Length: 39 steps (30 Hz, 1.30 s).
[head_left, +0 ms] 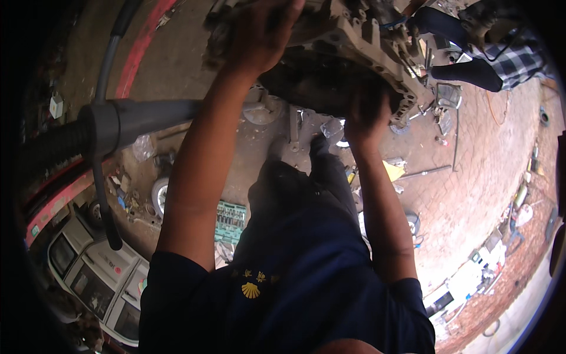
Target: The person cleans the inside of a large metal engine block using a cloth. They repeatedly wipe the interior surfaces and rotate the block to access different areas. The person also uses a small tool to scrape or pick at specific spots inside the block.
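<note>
A large metal engine casing (365,44) with a bolt-hole flange and a dark, hollow underside fills the top middle of the head view. My left hand (262,38) is raised against its left side, the fingers dark and blurred. At the casing's near right edge, by the flange, is my right hand (370,112). Shadow and blur smear its fingers, so any grip there is unclear. Both my forearms reach up from dark blue sleeves.
A dark grey jointed arm (109,127) juts in from the left, close to my left forearm. A green tool case (230,221) lies by my legs. Someone in a checked shirt (522,62) is at the upper right. A white vehicle (97,274) stands lower left; loose parts litter the floor.
</note>
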Each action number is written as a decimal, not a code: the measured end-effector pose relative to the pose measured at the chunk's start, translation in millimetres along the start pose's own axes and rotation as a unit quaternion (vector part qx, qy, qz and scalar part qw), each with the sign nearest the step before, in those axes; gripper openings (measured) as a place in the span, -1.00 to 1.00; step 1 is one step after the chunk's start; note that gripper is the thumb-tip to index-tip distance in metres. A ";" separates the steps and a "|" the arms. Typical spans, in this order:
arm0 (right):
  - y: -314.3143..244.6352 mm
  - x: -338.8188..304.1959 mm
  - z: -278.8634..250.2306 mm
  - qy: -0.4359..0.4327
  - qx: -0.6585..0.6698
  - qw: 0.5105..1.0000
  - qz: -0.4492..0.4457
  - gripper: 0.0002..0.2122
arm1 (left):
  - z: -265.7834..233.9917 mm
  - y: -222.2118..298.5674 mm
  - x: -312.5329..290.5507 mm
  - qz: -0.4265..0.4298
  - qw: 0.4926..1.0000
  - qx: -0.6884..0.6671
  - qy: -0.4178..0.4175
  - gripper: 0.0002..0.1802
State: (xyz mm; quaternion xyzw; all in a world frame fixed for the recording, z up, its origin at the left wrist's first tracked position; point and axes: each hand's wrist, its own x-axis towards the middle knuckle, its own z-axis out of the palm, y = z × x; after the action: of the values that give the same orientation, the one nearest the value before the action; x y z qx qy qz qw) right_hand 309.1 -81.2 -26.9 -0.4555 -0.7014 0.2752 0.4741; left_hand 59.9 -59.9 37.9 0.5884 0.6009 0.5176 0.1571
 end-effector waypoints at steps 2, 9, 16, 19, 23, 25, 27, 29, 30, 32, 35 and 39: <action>11.6 -0.9 -3.1 -0.037 -0.110 0.993 -0.011 -0.73 | 2.0 -7.2 2.5 0.049 0.999 0.016 0.015 -0.51; -66.6 -22.8 -66.1 -0.134 0.018 0.989 -0.068 -0.85 | 5.7 -9.3 -0.5 0.008 0.999 -0.034 0.008 -0.53; -69.8 53.8 -103.6 0.022 -0.088 0.995 -0.045 -0.76 | -5.2 -9.6 -7.1 -0.059 0.998 -0.017 -0.034 -0.48; -49.4 113.1 -80.6 -0.039 0.000 0.998 -0.051 -0.78 | -6.7 -9.2 -6.5 -0.055 0.998 -0.025 -0.030 -0.48; -27.0 173.8 -39.4 -0.153 0.029 0.987 -0.034 -0.77 | -6.0 -19.5 -4.4 -0.026 0.999 -0.001 -0.024 -0.46; -13.4 192.3 -15.3 -0.204 -0.001 0.977 -0.066 -0.75 | -8.1 -12.5 -4.1 -0.024 0.999 -0.025 -0.035 -0.46; -3.5 201.9 -4.6 -0.198 -0.069 0.968 -0.140 -0.74 | -8.1 -8.3 -1.7 -0.012 0.999 -0.015 -0.035 -0.45; 0.0 202.3 -10.4 -0.154 -0.069 0.977 -0.130 -0.74 | -7.8 -7.7 -0.8 -0.005 0.999 -0.013 -0.036 -0.44; -12.9 197.3 -22.9 -0.120 -0.031 0.988 -0.088 -0.74 | -10.5 -11.4 -4.8 -0.007 0.999 -0.014 -0.031 -0.44; -10.2 182.7 -54.9 -0.032 0.037 0.999 -0.024 -0.75 | -8.8 -10.5 -5.6 -0.019 0.998 -0.042 -0.036 -0.43; 16.9 142.5 -111.0 0.066 0.032 0.996 0.056 -0.77 | -7.8 -9.9 -6.6 -0.027 0.997 -0.073 -0.013 -0.53; 69.7 61.3 -131.1 0.068 0.097 0.950 0.290 -0.76 | -13.7 -7.3 -5.7 0.002 0.999 -0.038 -0.021 -0.46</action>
State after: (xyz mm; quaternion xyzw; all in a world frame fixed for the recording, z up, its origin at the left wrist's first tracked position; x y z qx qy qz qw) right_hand 447.2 -1.8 -6.2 -0.6088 -0.4750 0.4360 0.4623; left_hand 46.5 -69.1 35.3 0.5939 0.5763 0.5278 0.1913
